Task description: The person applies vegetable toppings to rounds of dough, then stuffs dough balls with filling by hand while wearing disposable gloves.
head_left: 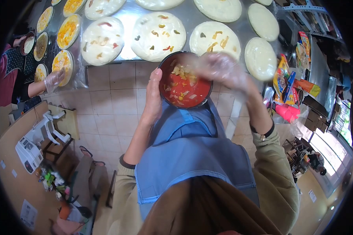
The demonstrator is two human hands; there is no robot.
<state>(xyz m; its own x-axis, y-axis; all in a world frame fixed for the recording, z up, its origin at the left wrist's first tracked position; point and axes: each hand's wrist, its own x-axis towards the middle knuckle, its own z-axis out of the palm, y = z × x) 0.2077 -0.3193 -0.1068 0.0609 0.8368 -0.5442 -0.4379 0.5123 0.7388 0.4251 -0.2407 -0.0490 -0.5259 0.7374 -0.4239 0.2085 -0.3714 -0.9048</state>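
Note:
My left hand is bare and grips the left side of a bowl, dark outside and red inside. Chopped onion and yellow-orange pieces lie in it. Above the bowl's right rim is my right hand in a clear plastic glove; motion smears its fingers, so whether they hold anything cannot be made out. Just beyond the bowl, a round pale dough base carries scattered colourful vegetable strips. To its right lies another topped base, partly behind my right hand.
More pale bases, including a plain one, cover the metal table. At left, a co-worker's gloved hand touches a base with orange and white topping. Colourful packets and a pink container sit at right.

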